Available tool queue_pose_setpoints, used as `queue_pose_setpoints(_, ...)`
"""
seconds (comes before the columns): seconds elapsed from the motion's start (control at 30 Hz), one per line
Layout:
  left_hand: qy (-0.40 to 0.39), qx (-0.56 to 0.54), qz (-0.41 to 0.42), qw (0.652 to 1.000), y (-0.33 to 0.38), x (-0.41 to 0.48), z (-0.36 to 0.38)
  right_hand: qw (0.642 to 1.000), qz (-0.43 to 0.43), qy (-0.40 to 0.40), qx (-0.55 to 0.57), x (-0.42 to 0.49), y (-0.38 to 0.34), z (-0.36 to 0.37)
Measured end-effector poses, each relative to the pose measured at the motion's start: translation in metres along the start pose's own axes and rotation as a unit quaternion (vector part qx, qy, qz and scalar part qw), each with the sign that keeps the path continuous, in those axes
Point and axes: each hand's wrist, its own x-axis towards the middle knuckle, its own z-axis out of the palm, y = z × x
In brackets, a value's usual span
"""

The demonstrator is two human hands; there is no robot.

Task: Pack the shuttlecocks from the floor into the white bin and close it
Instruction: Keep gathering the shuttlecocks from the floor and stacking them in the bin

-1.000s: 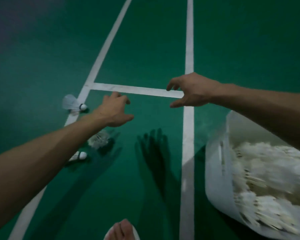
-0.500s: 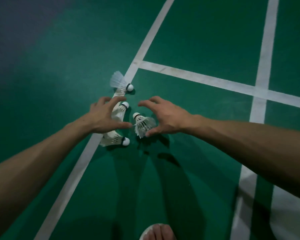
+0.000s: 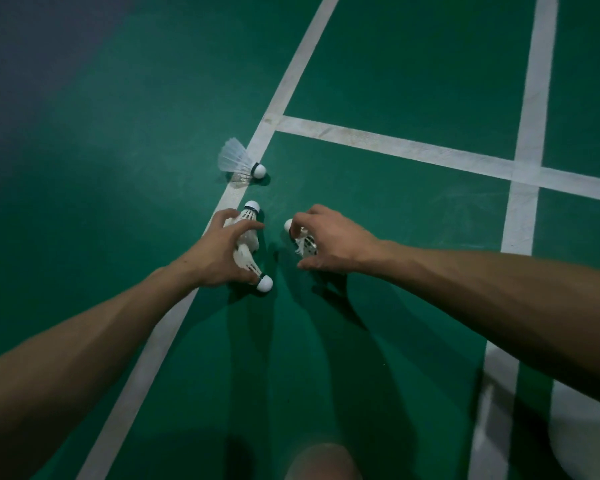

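Several white shuttlecocks lie on the green court floor. My left hand (image 3: 219, 252) curls over two shuttlecocks: one (image 3: 248, 216) with its cork pointing away and one (image 3: 252, 268) with its cork toward me. My right hand (image 3: 333, 242) curls round a third shuttlecock (image 3: 303, 240), fingertips by its cork. A fourth shuttlecock (image 3: 238, 164) lies loose further away, beside the white line. Only the edge of the white bin (image 3: 582, 441) shows at the lower right corner.
White court lines (image 3: 395, 143) cross the green floor; one long line runs under my left hand. A blurred rounded shape, possibly my knee (image 3: 323, 462), sits at the bottom edge. Shadows of my arms fall on the floor between the hands and me.
Both hands have come down from above the floor onto the shuttlecocks and closed round them. The view has swung left, so the bin has slid to the lower right corner.
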Motion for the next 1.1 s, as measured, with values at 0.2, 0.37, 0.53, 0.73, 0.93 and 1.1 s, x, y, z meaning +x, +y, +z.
queue_pose_setpoints(0.2, 0.073, -0.058, 0.022, 0.995, 0.014, 0.002, 0.002, 0.999, 0.031, 0.007, 0.004, -0.007, 0.012, -0.012)
queue_pose_setpoints(0.37, 0.083, -0.139, -0.039, 0.986, 0.015, 0.017, -0.014, 0.999, 0.035, 0.017, 0.007, -0.004, 0.014, -0.015)
queue_pose_setpoints(0.53, 0.108, -0.219, -0.064, 0.968, 0.011, 0.038, -0.023, 0.999, 0.04, 0.019, 0.013, -0.002, 0.019, -0.017)
queue_pose_setpoints(0.73, 0.184, -0.306, -0.093, 0.93, 0.014, 0.057, -0.02, 0.999, 0.035, 0.017, 0.022, -0.001, 0.022, -0.015)
queue_pose_setpoints(0.93, 0.18, -0.247, -0.084, 0.948, 0.007, 0.068, -0.027, 0.999, 0.033, 0.021, 0.028, -0.001, 0.026, -0.015)
queue_pose_setpoints(1.1, 0.106, -0.255, -0.066, 0.959, 0.004, 0.082, -0.043, 0.999, 0.028, 0.019, 0.026, 0.002, 0.027, -0.015)
